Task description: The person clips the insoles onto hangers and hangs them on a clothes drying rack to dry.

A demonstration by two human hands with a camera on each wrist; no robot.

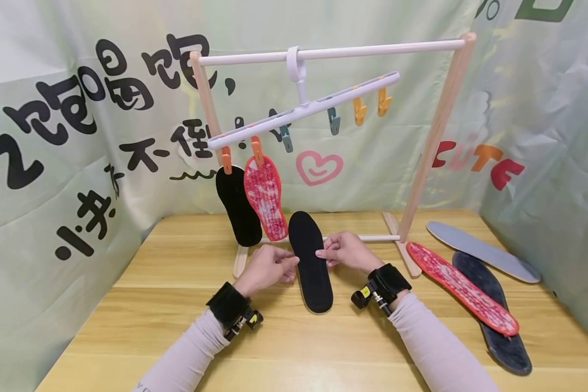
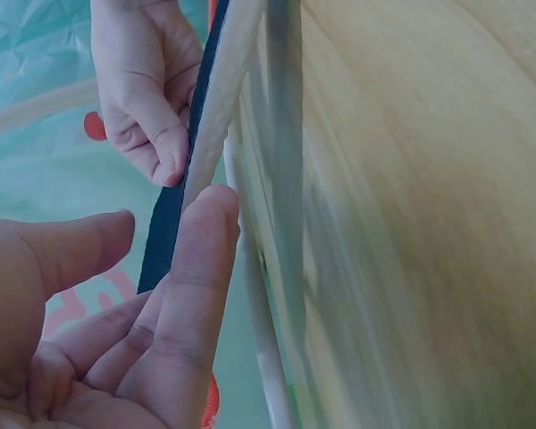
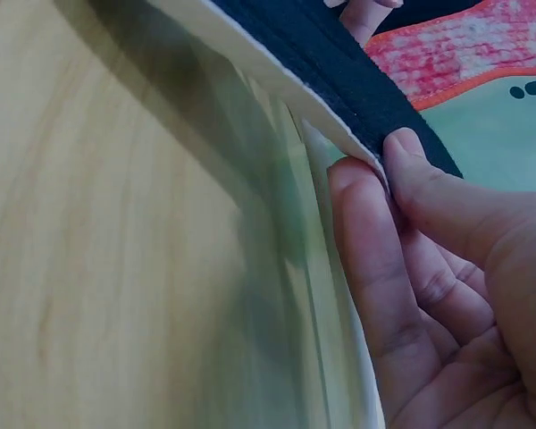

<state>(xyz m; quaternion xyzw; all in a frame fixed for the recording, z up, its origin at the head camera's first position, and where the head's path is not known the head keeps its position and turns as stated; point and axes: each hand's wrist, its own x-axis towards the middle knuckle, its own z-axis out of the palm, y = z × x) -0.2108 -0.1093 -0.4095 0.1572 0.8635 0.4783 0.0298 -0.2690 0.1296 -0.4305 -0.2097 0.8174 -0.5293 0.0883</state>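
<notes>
A black insole (image 1: 313, 272) with a pale underside is held up over the table, toe end pointing away. My right hand (image 1: 347, 251) pinches its right edge between thumb and forefinger, seen closely in the right wrist view. On the other side, my left hand (image 1: 270, 265) has its fingertips at the insole's left edge. In the left wrist view, the left thumb stands apart from the insole while the forefinger lies along its pale underside. Orange pegs hold another black insole (image 1: 238, 209) and a red-and-white fleecy insole (image 1: 265, 198) on the hanger, just beyond the left hand.
The tilted lilac hanger (image 1: 304, 110) hooks over a white rail (image 1: 372, 50) on a wooden stand. Teal and yellow pegs (image 1: 360, 111) hang from its right part. At right lie a grey insole (image 1: 485, 250), a red fleecy one (image 1: 463, 288) and a dark one (image 1: 509, 348).
</notes>
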